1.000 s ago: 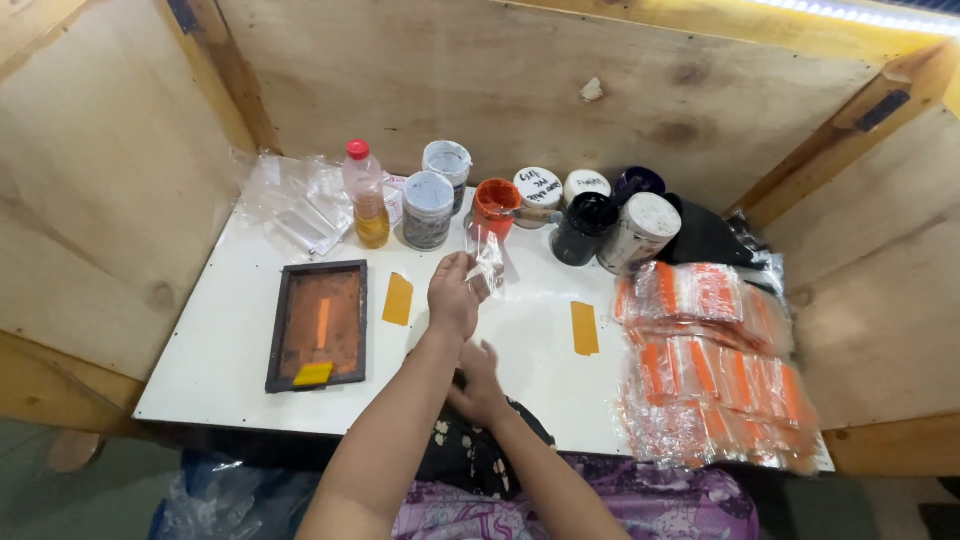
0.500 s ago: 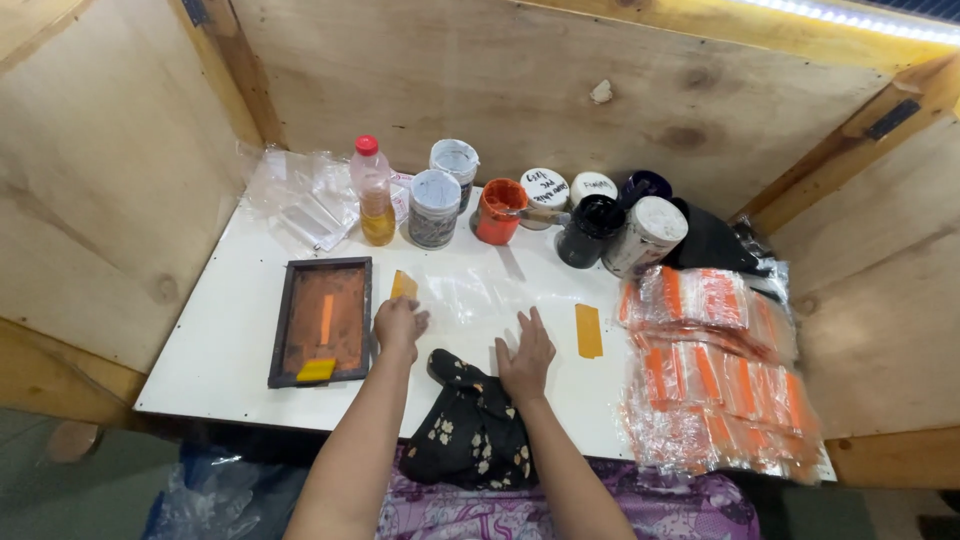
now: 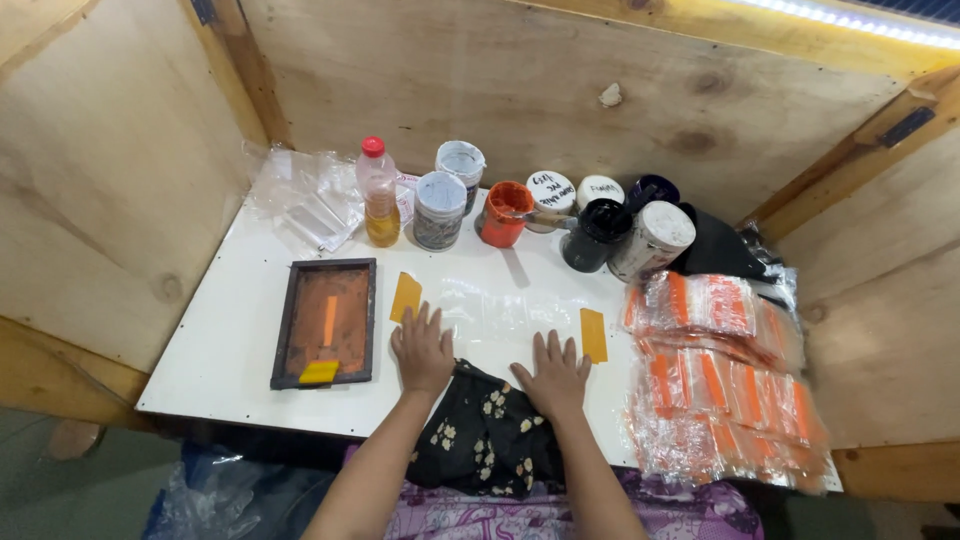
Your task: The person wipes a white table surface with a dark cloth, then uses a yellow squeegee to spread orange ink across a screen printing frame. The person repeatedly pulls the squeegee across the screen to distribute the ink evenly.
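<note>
My left hand [image 3: 422,348] and my right hand [image 3: 553,370] lie flat, fingers spread, on the near part of the white table [image 3: 235,330]. Between and just beyond them lies a clear plastic bag [image 3: 500,310], with my fingertips at its near edge. A yellow-orange strip [image 3: 405,296] sits just left of the bag, another strip [image 3: 593,334] just right of my right hand. A dark framed printing screen [image 3: 326,322] with an orange slot lies left of my left hand. A black flowered cloth [image 3: 485,435] hangs over the table edge between my wrists.
At the back stand a bottle of yellow liquid [image 3: 379,192], an open orange paint pot [image 3: 503,213] and several lidded jars [image 3: 439,209], dark and white. Clear bags [image 3: 315,205] lie back left. Stacks of orange-printed bags [image 3: 720,370] fill the right side. Plywood walls enclose the table.
My left hand came down from the back of the table, where it held a clear bag; both hands then moved apart and now press flat at the bag's near edge.
</note>
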